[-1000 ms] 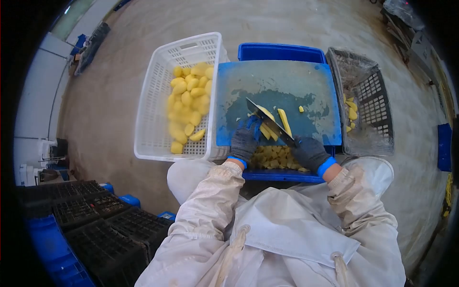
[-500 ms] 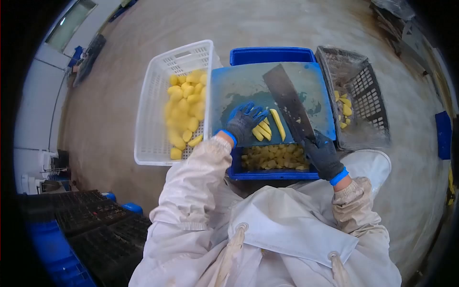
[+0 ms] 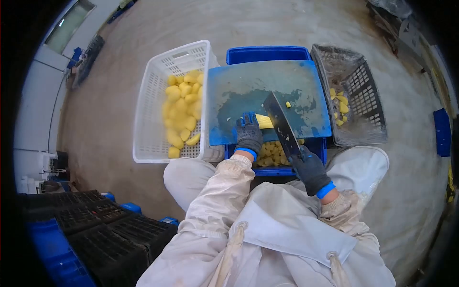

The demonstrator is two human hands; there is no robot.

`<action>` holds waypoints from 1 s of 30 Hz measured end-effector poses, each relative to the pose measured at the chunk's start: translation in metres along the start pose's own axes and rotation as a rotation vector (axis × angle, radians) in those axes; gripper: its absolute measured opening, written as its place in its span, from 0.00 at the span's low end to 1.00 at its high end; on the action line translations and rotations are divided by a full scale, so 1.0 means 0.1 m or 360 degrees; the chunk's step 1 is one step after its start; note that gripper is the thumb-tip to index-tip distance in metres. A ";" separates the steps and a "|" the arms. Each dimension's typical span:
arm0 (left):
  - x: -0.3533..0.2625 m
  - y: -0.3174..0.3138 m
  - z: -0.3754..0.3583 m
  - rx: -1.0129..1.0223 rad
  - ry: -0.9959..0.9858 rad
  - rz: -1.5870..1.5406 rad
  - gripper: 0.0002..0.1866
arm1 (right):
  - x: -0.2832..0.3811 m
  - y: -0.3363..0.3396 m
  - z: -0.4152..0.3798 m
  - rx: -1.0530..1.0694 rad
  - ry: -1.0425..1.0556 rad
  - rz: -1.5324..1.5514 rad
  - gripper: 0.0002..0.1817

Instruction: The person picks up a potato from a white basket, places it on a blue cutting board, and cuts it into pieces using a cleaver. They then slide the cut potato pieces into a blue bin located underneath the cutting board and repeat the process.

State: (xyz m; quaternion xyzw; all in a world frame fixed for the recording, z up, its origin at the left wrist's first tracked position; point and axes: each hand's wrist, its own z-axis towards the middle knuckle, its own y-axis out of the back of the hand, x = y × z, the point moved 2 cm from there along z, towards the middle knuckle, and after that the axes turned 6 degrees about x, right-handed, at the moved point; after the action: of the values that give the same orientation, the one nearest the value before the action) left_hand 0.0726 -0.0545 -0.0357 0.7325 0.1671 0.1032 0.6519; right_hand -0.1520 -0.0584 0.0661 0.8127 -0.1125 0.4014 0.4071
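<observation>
My right hand (image 3: 311,170), in a dark glove with a blue cuff, is wrapped round the handle of a cleaver (image 3: 281,123). The wide blade stands on edge over the blue cutting board (image 3: 263,76). Against the blade's left side lie yellow potato strips (image 3: 263,121), bunched together. My left hand (image 3: 249,131), gloved with blue fingertips, holds the bunch from its left end with bent fingers. A small potato piece (image 3: 288,104) sits on the board just right of the blade. Below the board's near edge, cut potato chunks (image 3: 270,155) fill a blue bin (image 3: 275,171).
At the left a white perforated crate (image 3: 148,105) holds many peeled potatoes (image 3: 181,107). A dark crate (image 3: 370,91) lined with clear plastic stands at the right, with several potato pieces (image 3: 342,106) inside. Black crates (image 3: 110,234) are stacked at the lower left.
The spread strips are now gathered beside the blade. My left hand has moved right and nearer to me; the cleaver has moved down and left, its blade now more upright.
</observation>
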 end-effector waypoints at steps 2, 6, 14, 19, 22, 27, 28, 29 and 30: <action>-0.01 0.38 -0.12 0.0117 -0.0001 -0.0100 0.35 | 0.15 0.02 -0.04 0.0010 -0.0031 -0.0099 0.16; 0.12 0.45 -0.19 0.0137 -0.0188 -0.0154 0.32 | 0.16 -0.01 -0.07 -0.0167 0.0075 -0.0126 0.16; 0.08 0.16 -0.35 -0.0354 -0.0279 -0.0115 0.30 | 0.31 0.06 -0.10 0.0024 -0.0176 0.0151 0.17; 0.14 0.11 -0.36 -0.0439 -0.0346 -0.0110 0.28 | 0.36 -0.12 -0.04 -0.0049 -0.0047 -0.0368 0.16; 0.17 0.08 -0.34 -0.0446 -0.0371 -0.0213 0.27 | 0.29 -0.28 0.09 0.0061 -0.0196 -0.0548 0.15; 0.22 0.10 -0.33 -0.0500 -0.0452 -0.0336 0.25 | 0.16 -0.49 0.17 -0.0050 -0.0061 -0.0621 0.16; 0.26 0.17 -0.31 -0.0518 -0.0458 -0.0333 0.25 | 0.25 -0.41 0.17 -0.0108 0.0004 -0.0555 0.16; 0.31 0.23 -0.31 -0.0599 -0.0431 -0.0493 0.26 | 0.34 -0.35 0.14 -0.0111 0.0011 -0.0566 0.16; 0.34 0.26 -0.38 -0.0659 -0.0400 -0.0657 0.27 | 0.45 -0.30 0.03 -0.0132 0.0001 -0.0537 0.16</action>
State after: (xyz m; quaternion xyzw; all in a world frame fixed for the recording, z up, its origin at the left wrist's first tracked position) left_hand 0.0930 -0.0087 -0.0069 0.5419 0.2059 -0.0909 0.8098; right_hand -0.1054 -0.0350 0.0808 0.8024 0.0092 0.3226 0.5019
